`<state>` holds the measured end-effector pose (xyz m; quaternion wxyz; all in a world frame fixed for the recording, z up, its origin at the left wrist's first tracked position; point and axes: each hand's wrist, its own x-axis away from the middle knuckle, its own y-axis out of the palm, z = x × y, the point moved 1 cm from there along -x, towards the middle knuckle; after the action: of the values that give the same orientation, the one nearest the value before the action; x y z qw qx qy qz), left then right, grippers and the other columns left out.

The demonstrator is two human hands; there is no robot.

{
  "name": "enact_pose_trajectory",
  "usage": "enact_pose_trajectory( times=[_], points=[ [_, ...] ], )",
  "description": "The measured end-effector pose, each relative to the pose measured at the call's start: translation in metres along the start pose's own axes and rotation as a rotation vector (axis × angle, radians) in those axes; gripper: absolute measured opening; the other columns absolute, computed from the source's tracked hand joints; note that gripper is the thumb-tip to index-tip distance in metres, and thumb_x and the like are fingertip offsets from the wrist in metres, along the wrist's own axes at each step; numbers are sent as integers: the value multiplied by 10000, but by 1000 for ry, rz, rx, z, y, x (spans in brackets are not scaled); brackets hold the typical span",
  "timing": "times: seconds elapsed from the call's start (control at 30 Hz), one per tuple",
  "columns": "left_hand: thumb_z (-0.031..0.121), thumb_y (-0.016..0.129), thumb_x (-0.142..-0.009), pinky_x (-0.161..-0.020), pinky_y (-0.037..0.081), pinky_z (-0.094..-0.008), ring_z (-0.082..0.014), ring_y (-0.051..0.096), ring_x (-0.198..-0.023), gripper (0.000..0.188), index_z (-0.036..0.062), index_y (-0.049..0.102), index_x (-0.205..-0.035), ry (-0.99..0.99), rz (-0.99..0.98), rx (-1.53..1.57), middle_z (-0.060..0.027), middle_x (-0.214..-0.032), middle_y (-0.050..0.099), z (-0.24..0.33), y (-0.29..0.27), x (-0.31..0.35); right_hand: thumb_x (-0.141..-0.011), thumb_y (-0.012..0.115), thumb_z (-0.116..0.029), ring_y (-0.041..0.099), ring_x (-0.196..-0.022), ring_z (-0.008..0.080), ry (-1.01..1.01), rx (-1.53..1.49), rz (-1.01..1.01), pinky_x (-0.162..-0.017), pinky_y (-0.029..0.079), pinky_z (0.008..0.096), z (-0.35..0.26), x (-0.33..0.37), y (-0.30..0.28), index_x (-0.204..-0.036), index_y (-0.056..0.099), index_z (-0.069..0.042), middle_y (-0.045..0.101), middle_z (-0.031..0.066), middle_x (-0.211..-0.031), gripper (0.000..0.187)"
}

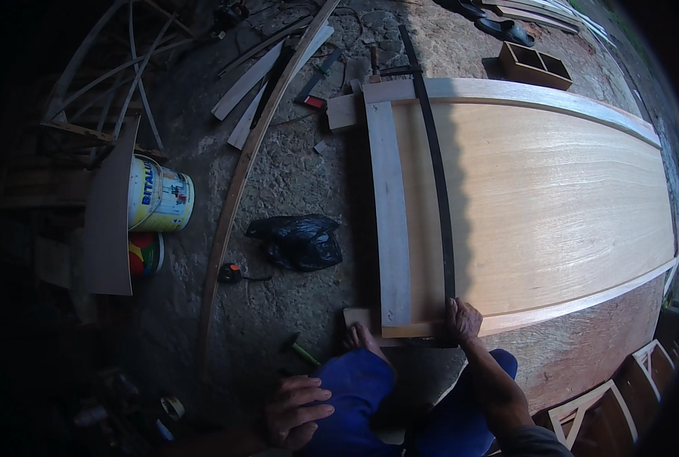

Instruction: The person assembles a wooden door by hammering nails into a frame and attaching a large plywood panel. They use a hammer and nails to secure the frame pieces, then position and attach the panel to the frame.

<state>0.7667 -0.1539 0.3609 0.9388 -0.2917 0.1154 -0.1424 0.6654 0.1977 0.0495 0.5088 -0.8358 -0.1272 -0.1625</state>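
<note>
A long dark bar clamp point(434, 160) lies across a framed pale wood panel point(568, 198), near its left end rail point(393, 213). My right hand point(465, 318) is closed around the near end of the clamp, at the panel's near edge. Its far end, with a jaw and a screw part, reaches past the far rail point(499, 90). Over my left knee, my left hand point(297, 411) hangs with fingers apart and slightly bent, holding nothing. My bare foot point(364, 337) rests beside the panel's near left corner.
On the rough floor to the left lie a black plastic bag point(297, 242), a tape measure point(230, 273), a green-handled hammer point(303, 350) and a long wooden strip point(252, 152). A white-and-yellow bucket point(175, 199) stands farther left. Beyond the panel sits a two-compartment wooden box point(545, 75).
</note>
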Motion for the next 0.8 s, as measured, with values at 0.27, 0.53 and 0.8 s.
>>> enact_pose_trajectory(
  times=[0.27, 0.53, 0.8],
  points=[
    [155, 561, -986, -959, 515, -422, -347, 669, -1089, 226, 35, 682, -1136, -317, -187, 104, -161, -1117, 708, 42, -5, -13, -1002, 494, -458, 594, -1109, 411, 56, -38, -130, -940, 454, 563, -39, 15, -67, -1362, 540, -88, 632, 214, -1158, 518],
    [242, 516, -1023, -972, 508, -420, -380, 639, -1147, 361, 27, 597, -1301, -648, -44, -143, -203, -1230, 672, 156, -57, -63, -979, 571, -376, 668, -1090, 373, 152, -592, -223, -967, 510, 456, -141, 196, -200, -1292, 642, -52, 706, 224, -1136, 456],
    [359, 584, -974, -1168, 356, -438, -405, 413, -1413, 560, 100, 494, -1463, -566, -461, -70, -222, -1538, 424, 134, -130, -107, -940, 645, -338, 685, -711, 168, 800, -544, -527, -638, 563, 329, 25, 362, -265, -1087, 701, -41, 708, 66, -797, 336]
  ],
)
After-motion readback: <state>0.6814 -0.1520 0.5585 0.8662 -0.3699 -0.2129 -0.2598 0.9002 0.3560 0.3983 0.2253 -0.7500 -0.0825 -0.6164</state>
